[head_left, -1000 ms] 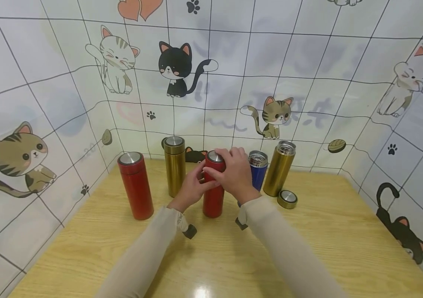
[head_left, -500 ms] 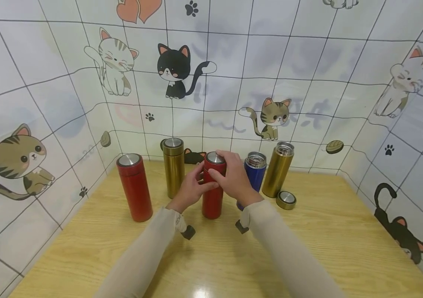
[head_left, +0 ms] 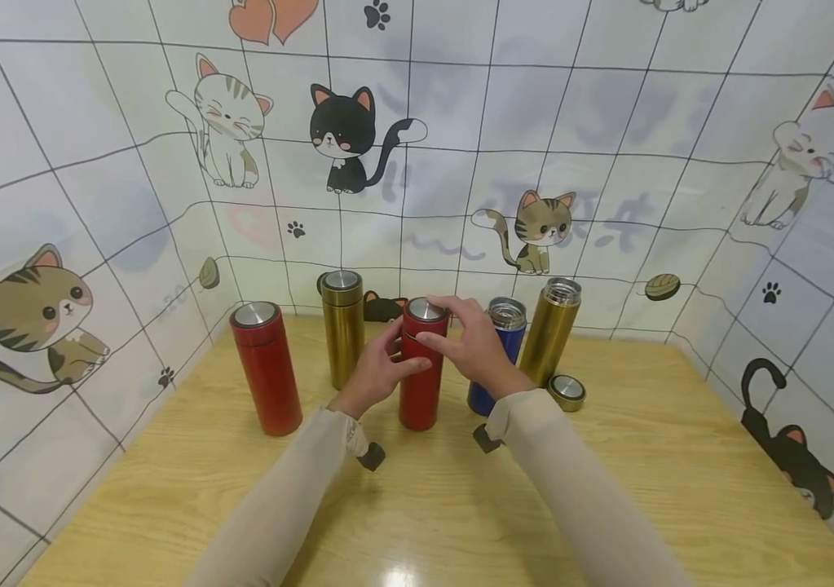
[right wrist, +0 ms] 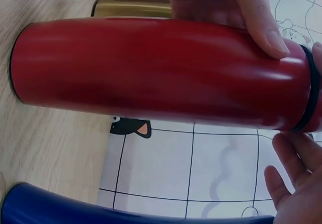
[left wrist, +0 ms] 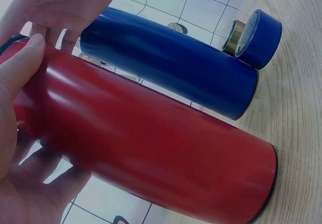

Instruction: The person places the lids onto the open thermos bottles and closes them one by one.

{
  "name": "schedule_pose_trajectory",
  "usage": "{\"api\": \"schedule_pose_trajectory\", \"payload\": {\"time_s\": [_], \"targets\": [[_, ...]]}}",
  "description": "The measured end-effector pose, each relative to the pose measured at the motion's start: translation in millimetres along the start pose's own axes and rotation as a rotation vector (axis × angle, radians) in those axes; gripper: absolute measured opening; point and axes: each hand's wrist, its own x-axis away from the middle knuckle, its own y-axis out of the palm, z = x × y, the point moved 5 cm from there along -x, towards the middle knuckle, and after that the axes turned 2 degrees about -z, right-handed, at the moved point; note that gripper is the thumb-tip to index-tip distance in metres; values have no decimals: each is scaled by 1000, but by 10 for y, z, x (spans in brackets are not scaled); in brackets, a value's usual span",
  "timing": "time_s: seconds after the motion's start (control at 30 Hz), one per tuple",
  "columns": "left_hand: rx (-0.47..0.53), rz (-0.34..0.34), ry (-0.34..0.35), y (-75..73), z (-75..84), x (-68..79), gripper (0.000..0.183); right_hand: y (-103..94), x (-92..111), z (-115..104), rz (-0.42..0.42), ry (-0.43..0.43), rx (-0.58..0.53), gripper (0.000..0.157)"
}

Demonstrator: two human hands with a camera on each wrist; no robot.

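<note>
In the head view my left hand (head_left: 376, 373) grips a red thermos flask (head_left: 420, 401) round its upper body, thumb across the front. The flask stands upright at the table's middle. My right hand (head_left: 478, 349) holds its red lid (head_left: 422, 328), which has a steel top; the thumb is at the lid's lower edge and a forefinger by the top. A dark ring (right wrist: 310, 90) shows between lid and body in the right wrist view. Just right of it stands a blue flask (head_left: 481, 399) with an uncovered steel mouth, partly hidden by my right hand.
Another red flask (head_left: 270, 379) and a capped gold flask (head_left: 345, 342) stand to the left. At the right are a lidless gold flask (head_left: 550, 334) and a gold lid (head_left: 567, 393). A blue lid (left wrist: 266, 40) lies beside the blue flask. A cat-print tiled wall (head_left: 446, 187) closes the back.
My right hand has turned at the lid, its fingers loosening and the wrist shifting right. The left hand and the red flask keep their place.
</note>
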Motion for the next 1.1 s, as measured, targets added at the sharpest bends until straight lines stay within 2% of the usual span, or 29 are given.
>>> {"api": "schedule_pose_trajectory", "payload": {"time_s": [0.17,0.37,0.47,0.53,0.63,0.8,0.87,0.97,1.1], "targets": [[13,-2,1,2,2,-3,73,38,-11,-31,80,-20,70,58],[22,-1,15,0,7,-13,72,91,-19,-94,237,-73,263,61],[11,1,16,-5,12,-14,72,114,-17,-124,295,-71,331,65],[5,1,20,-9,8,-17,71,130,-15,-120,303,-52,341,66],[5,-7,25,-11,3,-21,71,156,-17,-78,223,-19,238,63],[2,-14,24,-21,18,-25,76,144,-32,9,-46,35,-120,59],[4,-14,24,-24,20,-14,77,117,-34,35,-115,53,-219,61],[15,-14,21,-27,20,-8,77,74,-47,69,-157,66,-277,62],[22,-22,12,-22,9,-13,76,57,-56,93,-146,75,-239,63]]}}
